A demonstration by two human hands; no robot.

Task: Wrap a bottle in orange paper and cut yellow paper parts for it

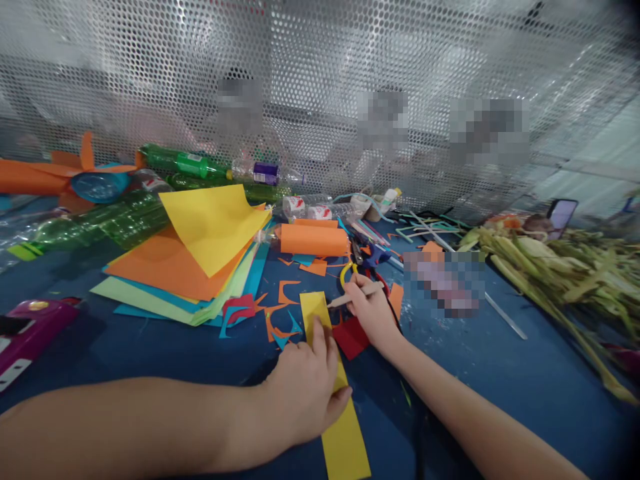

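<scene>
A long yellow paper strip [345, 437] lies on the blue table, running from the front edge of the view toward the middle. My left hand [307, 383] rests on it with the fingers spread, pressing it flat. Just right of the strip's far end, my right hand [369, 307] is closed around a pale pen [343, 300], whose tip is at the strip's right edge. Under and beside my right hand lies a piece of red paper [351, 338]. Scissors with yellow handles [345, 272] lie just beyond that hand.
Stacked coloured paper [165, 263] lies left, with paper scraps [287, 291] beside it. Behind are an orange-wrapped bottle [314, 240] and green bottles [187, 163]. A purple tool [43, 330] is far left; corn husks [540, 267] are right. A perforated metal panel [310, 73] stands behind.
</scene>
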